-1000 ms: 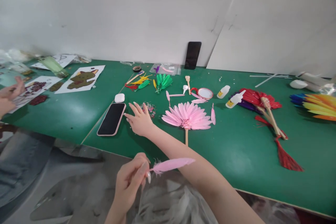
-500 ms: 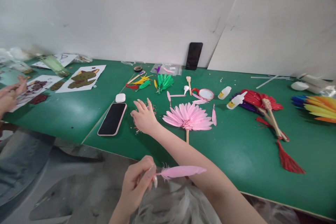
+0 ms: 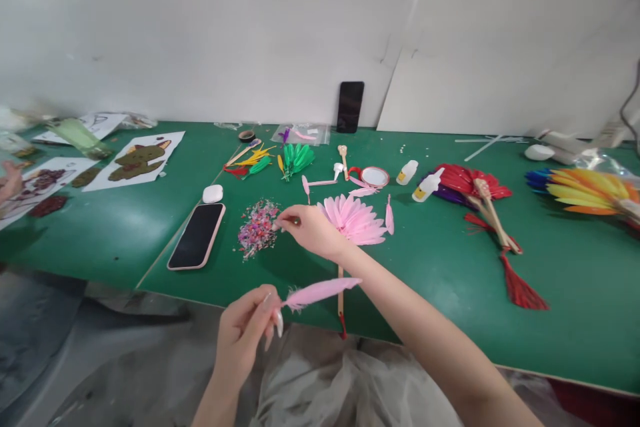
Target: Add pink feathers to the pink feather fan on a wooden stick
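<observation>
Near the table's front edge, my left hand (image 3: 250, 320) pinches a pink feather (image 3: 325, 289) by its quill, the vane pointing right. My right hand (image 3: 313, 230) is just right of a pile of small multicoloured bits (image 3: 257, 228), fingertips pressed together at its edge. Whatever those fingertips hold, if anything, is too small to make out. Behind my right wrist lies a pink feather fan (image 3: 357, 217) with a wooden handle (image 3: 341, 290), partly covered by the hand. Loose pink feathers (image 3: 389, 215) lie around the fan.
A phone (image 3: 197, 237) and white case (image 3: 213, 194) lie left of the pile. Farther back are green feathers (image 3: 299, 161), a roll of tape (image 3: 375, 177) and glue bottles (image 3: 427, 187). A red fan (image 3: 470, 183) is at right. Another person's hand (image 3: 10, 181) shows at far left.
My right hand has moved right from over the pile, uncovering it, and its spread fingers have closed together. My left hand still holds the feather. The view has shifted slightly right.
</observation>
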A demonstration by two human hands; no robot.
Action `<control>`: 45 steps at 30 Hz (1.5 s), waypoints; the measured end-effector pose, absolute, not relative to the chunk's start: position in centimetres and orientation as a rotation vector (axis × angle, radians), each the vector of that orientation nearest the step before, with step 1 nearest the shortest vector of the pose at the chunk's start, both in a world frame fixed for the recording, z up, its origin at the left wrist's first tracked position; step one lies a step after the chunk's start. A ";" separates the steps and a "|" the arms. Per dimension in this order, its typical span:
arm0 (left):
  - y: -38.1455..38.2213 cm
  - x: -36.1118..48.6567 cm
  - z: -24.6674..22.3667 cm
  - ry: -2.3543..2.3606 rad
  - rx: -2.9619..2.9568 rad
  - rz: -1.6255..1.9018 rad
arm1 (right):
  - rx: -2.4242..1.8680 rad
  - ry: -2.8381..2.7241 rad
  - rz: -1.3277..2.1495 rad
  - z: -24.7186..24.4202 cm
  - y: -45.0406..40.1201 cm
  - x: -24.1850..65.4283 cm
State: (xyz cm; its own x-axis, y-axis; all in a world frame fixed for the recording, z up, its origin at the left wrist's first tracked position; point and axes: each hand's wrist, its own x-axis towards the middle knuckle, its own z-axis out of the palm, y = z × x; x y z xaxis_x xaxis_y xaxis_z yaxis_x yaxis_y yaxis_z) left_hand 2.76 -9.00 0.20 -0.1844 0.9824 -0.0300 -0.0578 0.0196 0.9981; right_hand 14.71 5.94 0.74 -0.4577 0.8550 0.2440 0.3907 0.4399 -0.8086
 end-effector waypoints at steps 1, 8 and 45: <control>-8.5 2.8 0.3 1.345 1.034 1.362 | -1.042 -2.002 0.925 0.9 5.5 15.8; -3.2 4.1 1.2 1.246 1.071 1.500 | -1.162 -1.703 0.918 1.4 4.6 24.8; 5.3 10.2 -1.1 1.251 1.724 1.251 | -1.506 -1.563 0.277 -3.6 5.6 33.1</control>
State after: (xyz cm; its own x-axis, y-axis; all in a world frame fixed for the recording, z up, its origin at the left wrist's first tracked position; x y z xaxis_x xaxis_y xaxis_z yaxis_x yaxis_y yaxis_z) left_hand 10.25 5.28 -1.08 0.0851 0.9452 0.3153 0.3150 -0.3257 0.8914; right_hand 33.14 5.55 -3.59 0.1689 0.8793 0.4453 0.6731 0.2271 -0.7038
